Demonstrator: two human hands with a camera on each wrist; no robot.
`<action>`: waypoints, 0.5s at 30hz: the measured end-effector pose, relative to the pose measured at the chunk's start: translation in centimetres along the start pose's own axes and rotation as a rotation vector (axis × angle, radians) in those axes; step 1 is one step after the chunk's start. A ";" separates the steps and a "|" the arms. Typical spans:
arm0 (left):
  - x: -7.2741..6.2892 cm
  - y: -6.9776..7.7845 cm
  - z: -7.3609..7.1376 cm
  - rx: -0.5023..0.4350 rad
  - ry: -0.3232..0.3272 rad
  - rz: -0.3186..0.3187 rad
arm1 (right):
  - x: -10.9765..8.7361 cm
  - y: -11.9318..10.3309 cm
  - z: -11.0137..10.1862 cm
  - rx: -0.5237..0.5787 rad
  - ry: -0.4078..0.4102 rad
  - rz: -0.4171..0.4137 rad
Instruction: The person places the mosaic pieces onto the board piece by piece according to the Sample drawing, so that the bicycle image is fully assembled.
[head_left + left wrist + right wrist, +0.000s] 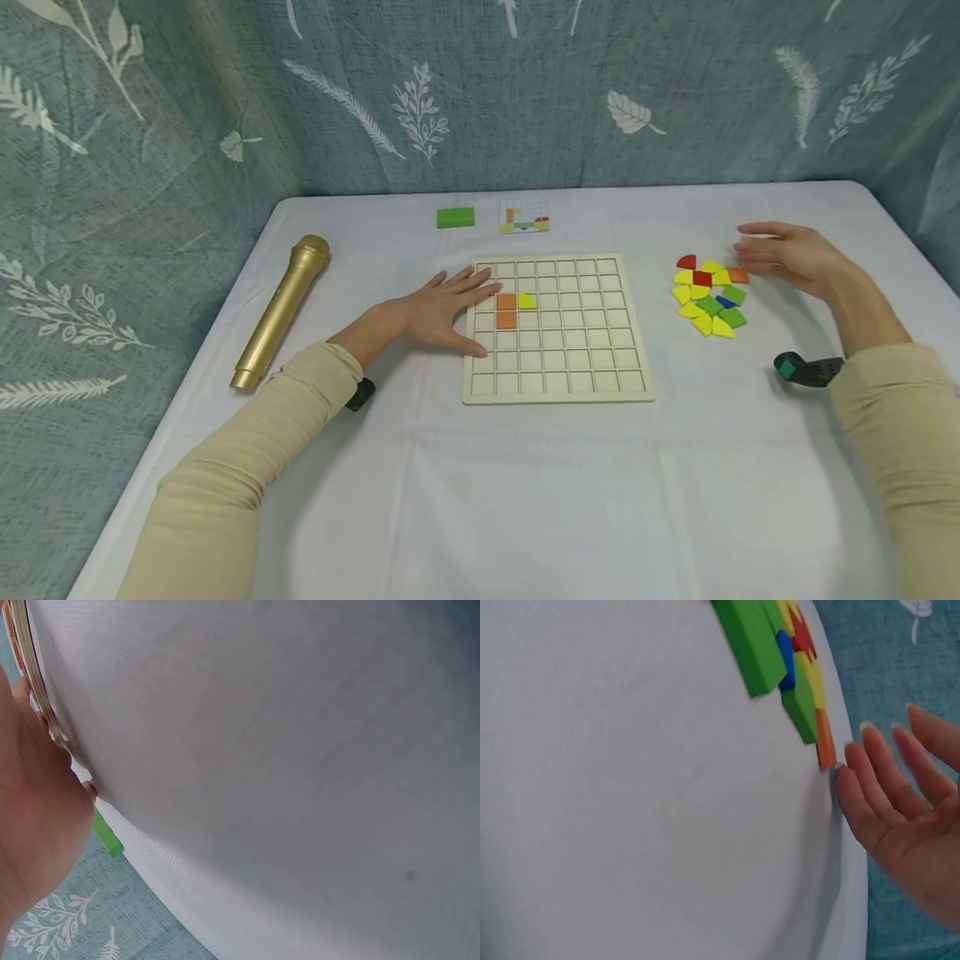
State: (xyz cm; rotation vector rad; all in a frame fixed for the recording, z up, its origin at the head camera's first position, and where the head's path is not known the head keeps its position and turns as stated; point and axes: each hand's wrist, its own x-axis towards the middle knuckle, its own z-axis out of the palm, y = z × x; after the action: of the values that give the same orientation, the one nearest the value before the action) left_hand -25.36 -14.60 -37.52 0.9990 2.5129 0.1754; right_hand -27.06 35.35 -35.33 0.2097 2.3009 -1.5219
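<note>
My left hand (442, 310) rests with spread fingers on the left edge of a wooden grid board (558, 360). Two orange square tiles (506, 319) sit in the board's cells, one below the other, and a yellow rounded tile (527, 301) lies beside the upper one. At the right, my right hand (795, 257) hovers with loosely extended fingers, holding nothing. Its fingertips are near a pile of loose tiles (708, 304) in yellow, green, red, blue and orange. In the right wrist view an orange tile (825, 740) is the closest to those fingers.
Behind the board lie a green block (455, 217) and a small pattern card (524, 216). A gold microphone (281, 312) lies on the left of the white-covered table (525, 500). A patterned curtain (525, 100) hangs behind the table's far edge.
</note>
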 end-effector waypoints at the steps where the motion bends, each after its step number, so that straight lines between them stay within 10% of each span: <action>1: 0.0 0.0 0.0 0.002 0.000 -0.005 | 0.1 0.2 0.0 -0.023 0.004 -0.003; 15: 0.0 -0.1 0.0 -0.002 0.004 0.000 | -0.8 0.9 0.1 -0.376 -0.064 -0.102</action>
State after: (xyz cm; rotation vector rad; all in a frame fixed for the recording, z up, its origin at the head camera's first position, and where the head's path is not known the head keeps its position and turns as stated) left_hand -25.38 -14.66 -37.53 0.9992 2.5162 0.1801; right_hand -26.02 35.70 -35.82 -0.0569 2.5223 -1.0910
